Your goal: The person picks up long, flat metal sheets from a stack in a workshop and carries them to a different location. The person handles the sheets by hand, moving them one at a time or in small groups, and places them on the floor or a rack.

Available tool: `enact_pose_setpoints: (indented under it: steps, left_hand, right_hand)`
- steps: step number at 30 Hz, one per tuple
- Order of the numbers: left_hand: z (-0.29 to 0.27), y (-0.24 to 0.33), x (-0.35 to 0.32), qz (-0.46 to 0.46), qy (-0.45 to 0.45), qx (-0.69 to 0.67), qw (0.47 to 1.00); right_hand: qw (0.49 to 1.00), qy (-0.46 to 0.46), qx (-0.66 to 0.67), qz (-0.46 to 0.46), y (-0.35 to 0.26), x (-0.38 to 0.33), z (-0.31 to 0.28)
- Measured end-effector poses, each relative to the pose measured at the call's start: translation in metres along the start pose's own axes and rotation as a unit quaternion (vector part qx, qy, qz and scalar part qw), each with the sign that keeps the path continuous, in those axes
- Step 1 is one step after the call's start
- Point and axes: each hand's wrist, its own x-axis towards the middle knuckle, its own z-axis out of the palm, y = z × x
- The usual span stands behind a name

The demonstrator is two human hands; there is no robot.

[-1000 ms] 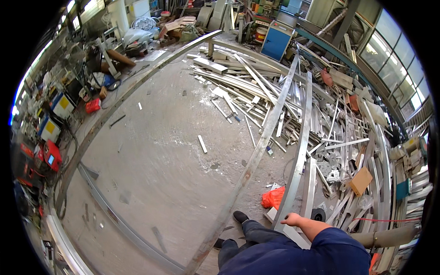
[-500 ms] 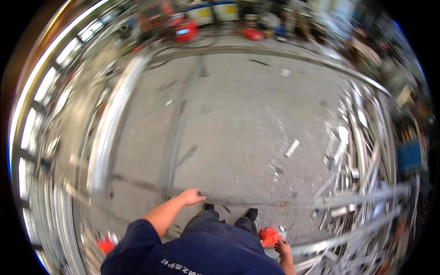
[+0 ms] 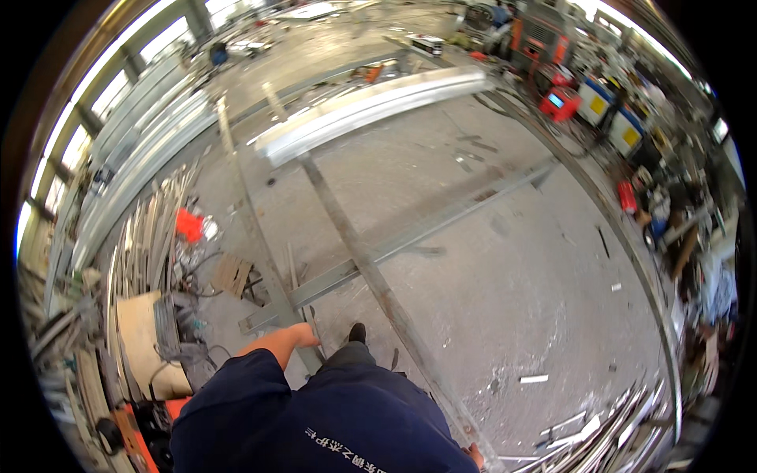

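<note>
My left hand [image 3: 306, 335] hangs over a grey steel bar [image 3: 260, 236], its fingers curled; whether anything is inside them I cannot see. At the lower edge, only a small part of my right hand [image 3: 475, 455] shows past my dark blue shirt, near the end of a long flat steel bar [image 3: 378, 288]. Its fingers are mostly hidden. A third steel bar [image 3: 461, 209] crosses the other two at an angle on the floor. One dark shoe [image 3: 357, 332] is between the bars.
Bright metal beams [image 3: 371, 110] lie across the far bar ends. To the left are metal strips [image 3: 146, 236], a tan board [image 3: 150, 331] and a red bag [image 3: 189, 225]. A red machine [image 3: 560, 102] stands far right; scrap strips [image 3: 607, 430] lie lower right. Another bar [image 3: 631, 236] edges the right side.
My view has swung left, so the bright beams now lie ahead and the scrap pile sits lower right. My left hand stays low before me; my right hand is now mostly hidden.
</note>
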Motion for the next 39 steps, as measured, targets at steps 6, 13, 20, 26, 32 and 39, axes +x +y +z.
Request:
enact_pose_setpoints:
  steps: [6, 13, 20, 26, 32, 39]
  left_hand:
    - [0.022, -0.065, 0.022, -0.032, -0.034, -0.181, 0.982]
    - [0.056, -0.189, 0.07, -0.101, 0.025, -0.387, 0.916]
    - [0.095, -0.294, -0.005, -0.265, 0.228, -0.603, 0.717]
    - [0.191, -0.266, -0.085, -0.366, 0.232, -0.735, 0.521]
    - [0.248, -0.124, -0.14, -0.561, 0.208, -0.726, 0.338]
    - [0.196, 0.126, -0.12, -0.681, 0.079, -0.727, 0.021]
  right_hand:
    - [0.991, -0.033, -0.127, -0.011, -0.068, 0.013, 0.11]
    - [0.861, -0.124, -0.484, -0.1, -0.157, -0.057, 0.315]
    - [0.724, -0.171, -0.652, -0.148, -0.218, -0.076, 0.557]
    - [0.498, -0.27, -0.81, -0.153, -0.155, -0.101, 0.818]
    - [0.286, -0.374, -0.86, -0.197, 0.009, -0.211, 1.068]
    - [0.131, -0.46, -0.843, -0.245, 0.131, -0.333, 1.204]
